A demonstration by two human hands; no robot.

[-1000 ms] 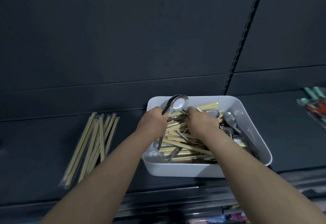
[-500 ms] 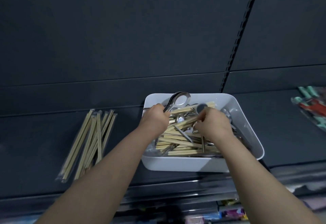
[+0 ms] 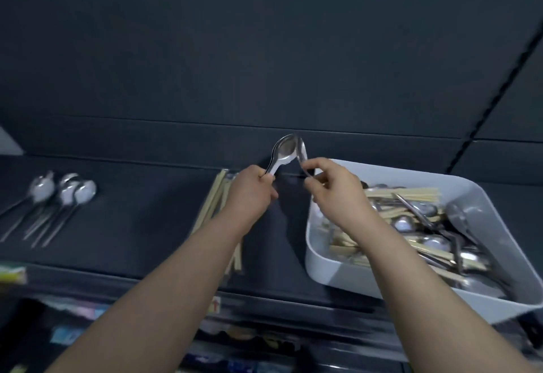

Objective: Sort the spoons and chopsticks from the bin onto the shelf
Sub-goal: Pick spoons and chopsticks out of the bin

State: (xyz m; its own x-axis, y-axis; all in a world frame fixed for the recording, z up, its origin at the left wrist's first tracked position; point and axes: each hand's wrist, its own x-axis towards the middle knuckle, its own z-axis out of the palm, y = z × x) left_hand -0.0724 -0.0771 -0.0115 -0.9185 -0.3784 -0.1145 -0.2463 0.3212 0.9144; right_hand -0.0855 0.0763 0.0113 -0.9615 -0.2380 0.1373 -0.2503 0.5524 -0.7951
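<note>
Across the dark shelf (image 3: 141, 219), below a plain dark back panel (image 3: 264, 49), a row of spoons (image 3: 63, 193) lies at the left, chopsticks (image 3: 213, 199) lie at centre and the white bin (image 3: 323, 269) of mixed cutlery sits at the right, while above the middle the left hand (image 3: 251, 193) grips stacked spoons (image 3: 283, 152) and the right hand (image 3: 335, 190) pinches a single spoon (image 3: 302, 155) against them.

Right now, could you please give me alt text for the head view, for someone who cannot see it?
The left hand grips a stack of spoons and the right hand pinches one more spoon, both above a dark shelf. A white bin of spoons and chopsticks sits to the right; sorted chopsticks and a row of spoons lie to the left.
</note>
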